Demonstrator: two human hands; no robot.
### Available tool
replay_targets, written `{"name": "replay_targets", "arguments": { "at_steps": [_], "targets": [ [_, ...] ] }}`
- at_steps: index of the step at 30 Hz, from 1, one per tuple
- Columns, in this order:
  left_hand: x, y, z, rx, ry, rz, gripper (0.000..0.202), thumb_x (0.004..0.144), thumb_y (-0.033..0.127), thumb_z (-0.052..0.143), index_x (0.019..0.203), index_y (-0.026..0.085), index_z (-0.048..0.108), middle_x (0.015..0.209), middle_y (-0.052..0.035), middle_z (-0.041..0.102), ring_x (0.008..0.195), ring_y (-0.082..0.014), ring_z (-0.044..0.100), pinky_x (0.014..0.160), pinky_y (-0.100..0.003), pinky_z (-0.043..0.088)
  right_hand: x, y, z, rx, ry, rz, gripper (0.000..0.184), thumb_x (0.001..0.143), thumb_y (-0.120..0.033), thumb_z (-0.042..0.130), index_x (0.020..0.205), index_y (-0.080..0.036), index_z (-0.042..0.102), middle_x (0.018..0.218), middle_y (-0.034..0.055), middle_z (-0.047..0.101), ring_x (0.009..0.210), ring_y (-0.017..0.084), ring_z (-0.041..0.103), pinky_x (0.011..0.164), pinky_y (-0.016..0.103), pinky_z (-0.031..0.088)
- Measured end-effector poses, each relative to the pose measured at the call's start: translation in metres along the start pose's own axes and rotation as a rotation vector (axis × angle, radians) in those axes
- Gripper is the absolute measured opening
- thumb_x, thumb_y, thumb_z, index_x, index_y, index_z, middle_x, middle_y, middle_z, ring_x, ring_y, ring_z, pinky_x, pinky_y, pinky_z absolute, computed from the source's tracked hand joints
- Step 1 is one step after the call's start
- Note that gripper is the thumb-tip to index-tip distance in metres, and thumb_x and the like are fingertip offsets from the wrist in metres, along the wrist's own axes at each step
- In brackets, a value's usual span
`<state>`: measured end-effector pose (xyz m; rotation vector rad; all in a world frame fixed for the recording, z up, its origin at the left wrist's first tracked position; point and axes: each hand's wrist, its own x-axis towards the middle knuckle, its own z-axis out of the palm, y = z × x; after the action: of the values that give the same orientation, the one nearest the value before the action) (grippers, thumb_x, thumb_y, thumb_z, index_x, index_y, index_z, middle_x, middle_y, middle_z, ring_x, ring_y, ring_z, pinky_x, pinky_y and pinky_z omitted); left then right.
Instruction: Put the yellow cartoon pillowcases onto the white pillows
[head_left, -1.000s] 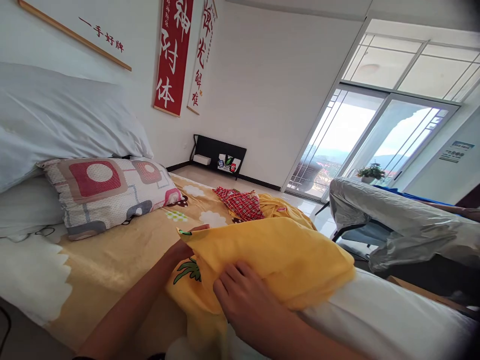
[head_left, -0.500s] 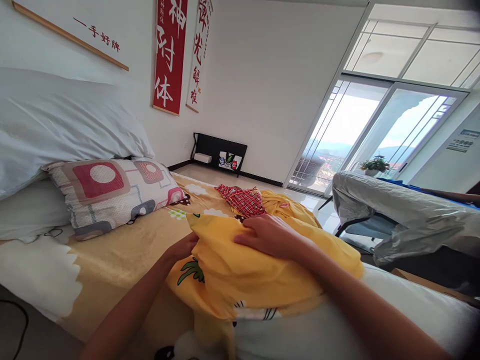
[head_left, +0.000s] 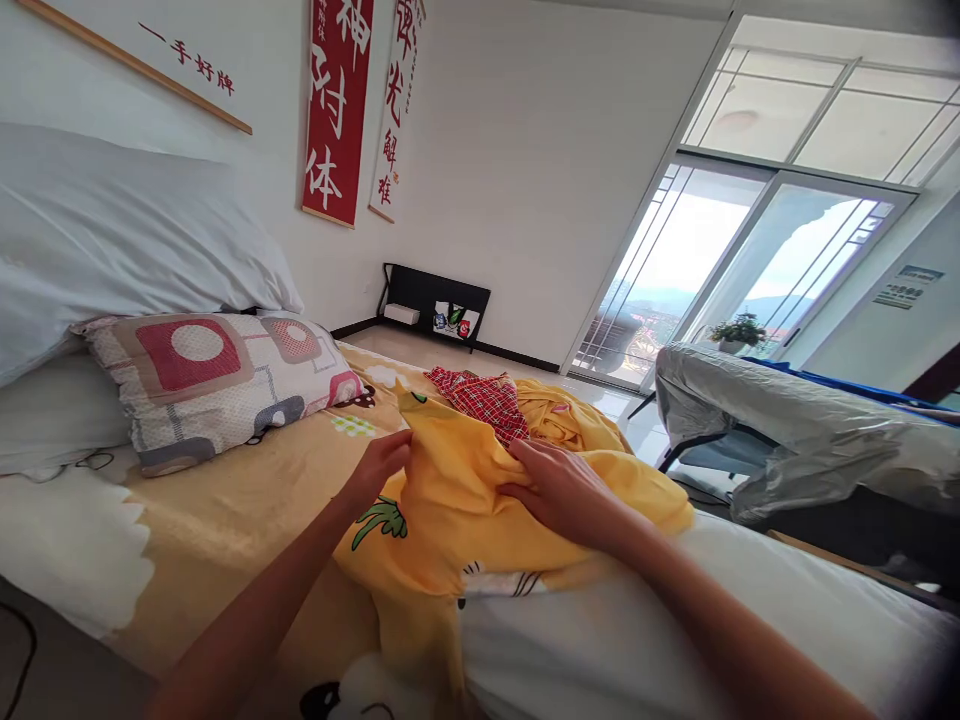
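Observation:
A yellow garment [head_left: 457,510] with a green palm-tree print lies bunched on the bed [head_left: 247,520] in front of me. My left hand [head_left: 381,462] pinches its left edge, fingers closed on the cloth. My right hand [head_left: 559,482] rests on top of the garment near its far side, fingers curled into the fabric. A red checked cloth [head_left: 484,397] and another yellow piece [head_left: 559,415] lie just beyond my hands.
A patterned pillow [head_left: 217,385] and a large white pillow [head_left: 127,240] sit at the left against the wall. White bedding [head_left: 675,620] covers the near right. A grey covered chair [head_left: 795,440] stands right of the bed, before glass doors [head_left: 720,270].
My left hand has lifted the garment's edge further from me. My right hand slid from the near part of the cloth to its far side, then a little right. The cloth has flattened.

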<state>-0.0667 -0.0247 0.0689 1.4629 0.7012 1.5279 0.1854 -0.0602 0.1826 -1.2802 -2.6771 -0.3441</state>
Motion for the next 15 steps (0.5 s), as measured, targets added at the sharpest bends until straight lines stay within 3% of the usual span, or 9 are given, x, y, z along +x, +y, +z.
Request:
{"name": "replay_targets", "arguments": {
  "at_steps": [2, 4, 8, 11, 13, 15],
  "targets": [
    [0.002, 0.005, 0.013, 0.168, -0.049, -0.013, 0.045, 0.077, 0.055, 0.063, 0.099, 0.016, 0.067, 0.097, -0.0076, 0.069, 0.094, -0.0259, 0.06, 0.082, -0.033, 0.046, 0.002, -0.004, 0.005, 0.018, -0.023, 0.007, 0.014, 0.091, -0.033, 0.054, 0.09, -0.019, 0.055, 0.09, 0.0049, 0.067, 0.085, 0.02, 0.062, 0.067, 0.027, 0.035],
    [0.005, 0.002, 0.027, 0.309, 0.01, -0.017, 0.042, 0.079, 0.054, 0.061, 0.094, 0.015, 0.066, 0.091, -0.0071, 0.068, 0.092, -0.026, 0.059, 0.082, -0.032, 0.045, 0.004, -0.008, 0.008, 0.021, -0.022, 0.02, 0.011, 0.091, -0.031, 0.052, 0.089, -0.02, 0.054, 0.089, 0.0037, 0.067, 0.084, 0.019, 0.062, 0.065, 0.026, 0.033],
    [0.003, -0.027, 0.035, 0.357, 0.14, 0.015, 0.046, 0.086, 0.058, 0.047, 0.096, 0.016, 0.063, 0.094, -0.0084, 0.067, 0.095, -0.026, 0.057, 0.089, -0.035, 0.043, 0.008, 0.001, 0.0, -0.038, 0.033, 0.046, 0.012, 0.093, -0.03, 0.048, 0.09, -0.02, 0.055, 0.09, 0.0045, 0.068, 0.08, 0.019, 0.062, 0.064, 0.026, 0.032],
    [-0.005, -0.042, 0.02, 0.307, -0.016, -0.033, 0.049, 0.089, 0.059, 0.04, 0.105, 0.018, 0.061, 0.106, -0.0091, 0.066, 0.103, -0.0252, 0.054, 0.096, -0.037, 0.04, 0.01, 0.024, -0.023, -0.073, 0.17, 0.08, 0.016, 0.093, -0.033, 0.046, 0.087, -0.02, 0.054, 0.087, 0.0057, 0.067, 0.078, 0.019, 0.06, 0.065, 0.027, 0.033],
    [-0.007, -0.039, 0.011, 0.323, -0.154, -0.057, 0.047, 0.088, 0.057, 0.045, 0.108, 0.018, 0.061, 0.11, -0.0086, 0.064, 0.104, -0.0243, 0.054, 0.096, -0.036, 0.04, 0.009, 0.038, -0.04, -0.043, 0.312, 0.138, 0.022, 0.094, -0.038, 0.043, 0.084, -0.021, 0.054, 0.083, 0.0054, 0.065, 0.077, 0.02, 0.058, 0.066, 0.027, 0.034],
    [-0.006, -0.028, 0.009, 0.337, -0.205, -0.041, 0.043, 0.085, 0.054, 0.052, 0.107, 0.018, 0.06, 0.107, -0.0081, 0.064, 0.099, -0.0231, 0.054, 0.091, -0.034, 0.042, 0.01, 0.045, -0.052, 0.0, 0.362, 0.139, 0.027, 0.094, -0.042, 0.041, 0.082, -0.021, 0.053, 0.079, 0.0047, 0.064, 0.075, 0.019, 0.057, 0.067, 0.027, 0.035]
  ]
}}
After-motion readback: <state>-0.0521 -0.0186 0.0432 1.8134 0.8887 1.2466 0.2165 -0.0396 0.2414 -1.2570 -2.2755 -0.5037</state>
